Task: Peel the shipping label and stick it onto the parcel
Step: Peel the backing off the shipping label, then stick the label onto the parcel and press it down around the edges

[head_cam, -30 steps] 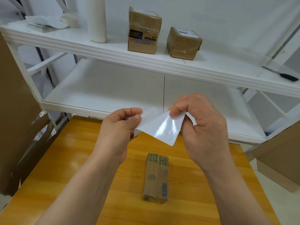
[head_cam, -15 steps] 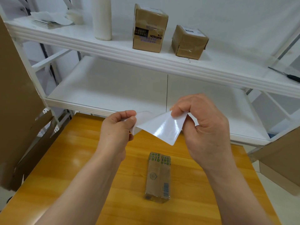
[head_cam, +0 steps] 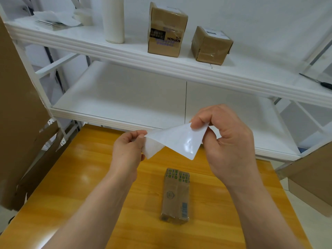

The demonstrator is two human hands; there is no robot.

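Note:
I hold a white shipping label sheet (head_cam: pixel 179 141) in the air above the wooden table (head_cam: pixel 93 180). My left hand (head_cam: pixel 127 150) pinches one layer at its left corner, and a matte flap hangs below those fingers. My right hand (head_cam: pixel 228 141) pinches the glossy layer at its upper right corner. The two layers are spread apart at the left. The parcel (head_cam: pixel 175 194), a narrow brown package with green print and a barcode, lies flat on the table below the label, touched by neither hand.
A white rack (head_cam: pixel 161 67) stands behind the table; its upper shelf carries two cardboard boxes (head_cam: pixel 166 30), a white roll (head_cam: pixel 114 20), papers and a screwdriver (head_cam: pixel 321 83). Flattened cardboard (head_cam: pixel 16 108) leans at the left, and another brown carton (head_cam: pixel 310 178) sits at the right.
My hands have drawn further apart, and the two layers of the label have separated more at the left. The parcel has stayed where it was.

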